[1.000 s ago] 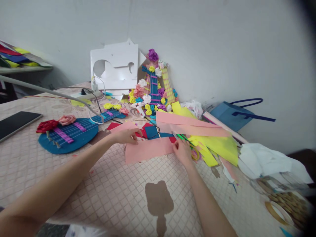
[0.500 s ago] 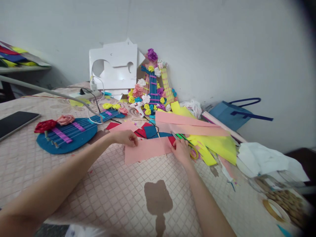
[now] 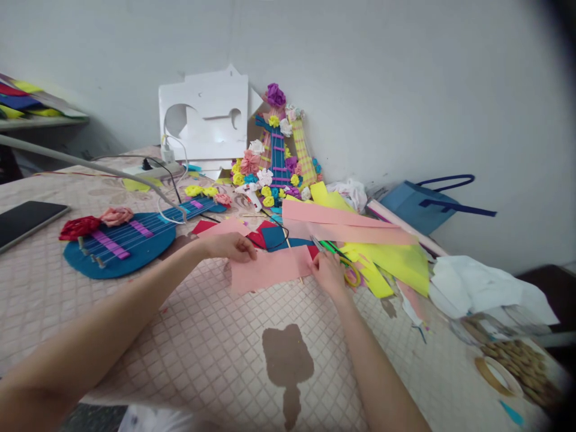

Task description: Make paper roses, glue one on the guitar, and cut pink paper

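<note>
A pink sheet of crepe-like paper (image 3: 265, 270) lies between my hands on the quilted tablecloth. My left hand (image 3: 231, 246) has its fingers curled and pinched at the sheet's upper left edge. At the right end, my right hand (image 3: 329, 271) pinches the sheet's edge. A thin wooden stick (image 3: 302, 280) pokes out from below the sheet; its middle is hidden by the paper. Scissors with yellow handles (image 3: 352, 275) lie just beyond my right hand, partly covered by it. Red and blue pieces (image 3: 276, 237) lie behind the sheet.
A blue paper guitar (image 3: 135, 246) with flowers lies left, near a phone (image 3: 31, 222). Behind are a white glue gun (image 3: 249, 195), flower-covered guitars (image 3: 279, 159) and a power strip (image 3: 157, 174). Yellow sheets (image 3: 396, 264), a blue bag (image 3: 414, 207) and a tape roll (image 3: 498, 377) sit right.
My left hand has slid slightly right along the top of the pink paper. My right hand keeps its place at the other end. The whole view has shifted a little.
</note>
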Motion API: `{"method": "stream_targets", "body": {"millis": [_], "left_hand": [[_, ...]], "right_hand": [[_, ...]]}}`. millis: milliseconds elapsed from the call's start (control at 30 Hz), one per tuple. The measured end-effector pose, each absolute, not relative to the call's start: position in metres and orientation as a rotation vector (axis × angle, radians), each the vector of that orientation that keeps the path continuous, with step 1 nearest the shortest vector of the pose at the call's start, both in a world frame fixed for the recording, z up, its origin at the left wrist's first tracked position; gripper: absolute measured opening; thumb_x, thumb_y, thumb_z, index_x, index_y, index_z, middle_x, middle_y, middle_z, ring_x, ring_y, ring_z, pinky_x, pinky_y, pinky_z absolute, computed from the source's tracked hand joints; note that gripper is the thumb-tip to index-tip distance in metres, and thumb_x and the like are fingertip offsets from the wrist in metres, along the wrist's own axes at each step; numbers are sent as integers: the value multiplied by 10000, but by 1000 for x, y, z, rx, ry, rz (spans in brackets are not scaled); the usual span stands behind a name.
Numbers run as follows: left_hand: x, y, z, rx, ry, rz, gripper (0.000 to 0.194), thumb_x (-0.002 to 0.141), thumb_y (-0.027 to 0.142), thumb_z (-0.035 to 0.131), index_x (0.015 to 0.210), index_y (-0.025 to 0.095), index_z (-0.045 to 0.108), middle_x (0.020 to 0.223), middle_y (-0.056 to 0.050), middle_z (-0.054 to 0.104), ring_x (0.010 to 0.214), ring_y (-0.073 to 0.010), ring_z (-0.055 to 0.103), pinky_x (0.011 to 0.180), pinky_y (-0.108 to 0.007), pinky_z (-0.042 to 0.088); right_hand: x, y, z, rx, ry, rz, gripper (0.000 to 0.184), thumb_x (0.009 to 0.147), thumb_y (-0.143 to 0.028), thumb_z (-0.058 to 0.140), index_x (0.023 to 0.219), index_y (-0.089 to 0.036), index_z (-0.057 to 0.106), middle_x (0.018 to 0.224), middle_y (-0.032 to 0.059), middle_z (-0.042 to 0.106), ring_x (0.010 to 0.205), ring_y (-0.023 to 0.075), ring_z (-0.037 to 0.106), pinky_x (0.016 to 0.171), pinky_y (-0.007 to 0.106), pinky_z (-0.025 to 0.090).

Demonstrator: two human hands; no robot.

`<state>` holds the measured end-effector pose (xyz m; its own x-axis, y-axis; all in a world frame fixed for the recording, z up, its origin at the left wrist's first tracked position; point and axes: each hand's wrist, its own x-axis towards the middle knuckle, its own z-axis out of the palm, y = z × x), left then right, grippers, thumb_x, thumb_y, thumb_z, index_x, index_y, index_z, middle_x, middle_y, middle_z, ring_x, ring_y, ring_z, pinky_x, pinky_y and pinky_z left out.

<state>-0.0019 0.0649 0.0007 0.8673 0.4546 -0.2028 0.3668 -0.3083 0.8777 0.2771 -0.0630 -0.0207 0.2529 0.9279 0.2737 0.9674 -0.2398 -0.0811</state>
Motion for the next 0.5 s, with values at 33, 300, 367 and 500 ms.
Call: {"method": "stream_targets", "body": {"millis": [33, 300, 367, 500], "left_hand": [[-1, 64, 2, 1901, 587, 118, 272, 693, 358, 670, 893, 176, 696, 898, -23, 686, 851, -155, 583, 745, -218, 413], [10, 54, 0, 1733, 548, 173, 343, 684, 443, 691, 891, 172, 722, 865, -31, 665, 786, -147, 553, 664, -225, 408], [13, 51, -2, 1736, 561, 149, 348, 668, 456, 702, 878, 179, 725, 852, -22, 659, 761, -135, 535, 641, -212, 394], [16, 47, -5, 1757, 672, 116, 468, 708, 582, 625, 892, 162, 721, 663, -11, 575, 538, -91, 400, 489, -221, 295]], "right_hand": [[278, -63, -21, -2270, -1760, -241, 110, 795, -198, 550, 695, -190, 594, 888, 102, 623, 900, 268, 509, 708, 351, 380], [294, -68, -3, -2049, -1562, -238, 88, 832, -224, 453, 845, -192, 534, 729, 37, 627, 685, 196, 571, 638, 294, 405], [288, -73, 5, -1997, -1535, -272, 97, 844, -232, 450, 885, -188, 526, 795, 56, 633, 746, 203, 576, 677, 300, 411], [255, -81, 12, -1811, -1650, -349, 105, 868, -223, 457, 905, -192, 551, 876, 75, 637, 891, 232, 541, 814, 344, 384]]}}
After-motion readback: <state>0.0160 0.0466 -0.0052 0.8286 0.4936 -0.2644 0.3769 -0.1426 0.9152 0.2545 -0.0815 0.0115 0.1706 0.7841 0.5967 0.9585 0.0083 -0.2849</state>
